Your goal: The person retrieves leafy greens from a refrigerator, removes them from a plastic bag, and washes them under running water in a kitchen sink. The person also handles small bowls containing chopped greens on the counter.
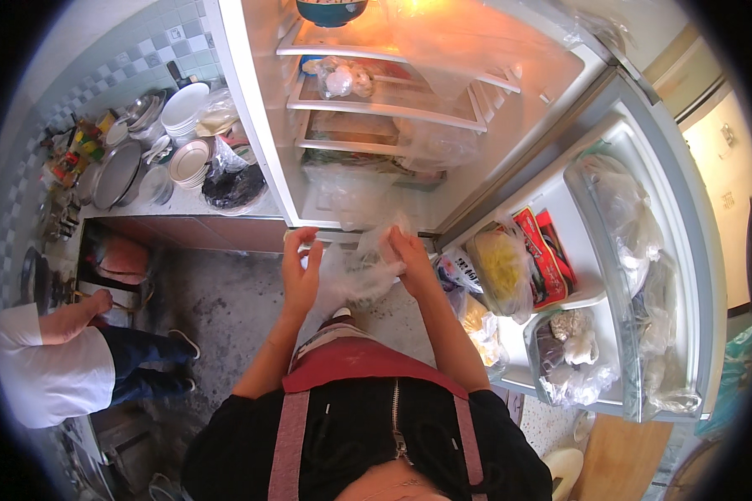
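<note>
A thin clear plastic bag [357,269] hangs before me at the foot of the open refrigerator [407,213]. My right hand [407,253] pinches its upper right side between thumb and fingers. At the bag's left side, my left hand [302,269] is raised with its fingers curled and the thumb apart from them. A small pale yellowish spot shows at the outer edge of its fingers; whether that hand holds anything is unclear. Behind the bag, more clear plastic [351,188] sits in the bottom of the refrigerator, below shelves with a bagged item [344,78] and a dark teal bowl [332,11].
The refrigerator door [670,250] stands wide at my right, its bins holding bagged food and a red packet [545,257]. Stacked bowls [185,109], plates [190,161] and a steel pan [118,174] crowd the left counter. Another person [62,363] stands at the left.
</note>
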`<state>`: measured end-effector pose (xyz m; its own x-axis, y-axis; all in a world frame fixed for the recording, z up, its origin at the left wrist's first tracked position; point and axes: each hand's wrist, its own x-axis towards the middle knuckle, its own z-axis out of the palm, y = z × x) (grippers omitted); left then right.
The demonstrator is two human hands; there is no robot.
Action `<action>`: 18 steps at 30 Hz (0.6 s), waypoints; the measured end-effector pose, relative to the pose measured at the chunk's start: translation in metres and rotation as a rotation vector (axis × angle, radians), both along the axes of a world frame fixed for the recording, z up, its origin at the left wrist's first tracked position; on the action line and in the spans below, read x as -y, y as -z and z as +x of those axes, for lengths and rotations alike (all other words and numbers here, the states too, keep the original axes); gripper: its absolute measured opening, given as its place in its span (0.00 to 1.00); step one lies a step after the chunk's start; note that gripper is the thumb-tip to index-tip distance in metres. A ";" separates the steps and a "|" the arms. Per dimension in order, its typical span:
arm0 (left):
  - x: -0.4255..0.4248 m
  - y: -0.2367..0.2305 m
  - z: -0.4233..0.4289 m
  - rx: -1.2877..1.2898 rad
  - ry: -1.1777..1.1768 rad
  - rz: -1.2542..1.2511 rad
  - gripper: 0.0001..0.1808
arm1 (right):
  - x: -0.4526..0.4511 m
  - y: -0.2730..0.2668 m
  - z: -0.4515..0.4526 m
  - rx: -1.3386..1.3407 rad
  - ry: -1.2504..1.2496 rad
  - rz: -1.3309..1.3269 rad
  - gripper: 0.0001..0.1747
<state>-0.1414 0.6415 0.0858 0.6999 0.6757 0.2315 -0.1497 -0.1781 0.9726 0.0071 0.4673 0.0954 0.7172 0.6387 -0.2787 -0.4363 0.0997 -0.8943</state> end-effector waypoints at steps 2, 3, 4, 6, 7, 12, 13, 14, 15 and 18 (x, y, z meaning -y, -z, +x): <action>0.001 0.003 0.011 -0.210 0.037 0.046 0.20 | 0.006 -0.008 -0.006 0.053 -0.074 0.021 0.22; 0.003 0.007 0.013 -0.362 0.054 0.022 0.21 | 0.008 -0.011 -0.008 0.062 -0.122 0.032 0.22; 0.007 0.012 0.014 -0.437 0.218 -0.479 0.27 | 0.011 -0.014 -0.010 0.046 -0.126 -0.019 0.22; 0.025 0.023 0.005 -0.259 0.565 -0.642 0.30 | 0.013 -0.020 -0.014 0.017 -0.189 0.103 0.23; 0.026 0.027 0.010 -0.222 0.698 -0.744 0.32 | 0.015 -0.023 -0.015 -0.010 -0.228 0.195 0.24; 0.028 0.019 0.014 -0.146 0.755 -0.795 0.32 | 0.030 -0.037 -0.013 0.111 -0.275 0.196 0.24; 0.028 0.013 0.013 -0.219 0.708 -0.622 0.31 | 0.033 -0.039 -0.012 0.181 -0.284 0.245 0.23; 0.030 0.007 0.012 -0.202 0.671 -0.439 0.30 | 0.034 -0.039 -0.011 0.212 -0.234 0.107 0.23; 0.036 0.002 0.012 -0.218 0.640 -0.405 0.28 | 0.034 -0.039 -0.010 0.266 -0.206 0.018 0.23; 0.046 -0.004 0.013 -0.152 0.587 -0.182 0.22 | 0.026 -0.029 -0.012 0.337 -0.171 -0.078 0.21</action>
<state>-0.1288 0.5959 0.0901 0.9818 0.1889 0.0176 -0.0298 0.0621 0.9976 -0.0054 0.4415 0.1243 0.6616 0.7433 -0.0985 -0.1214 -0.0235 -0.9923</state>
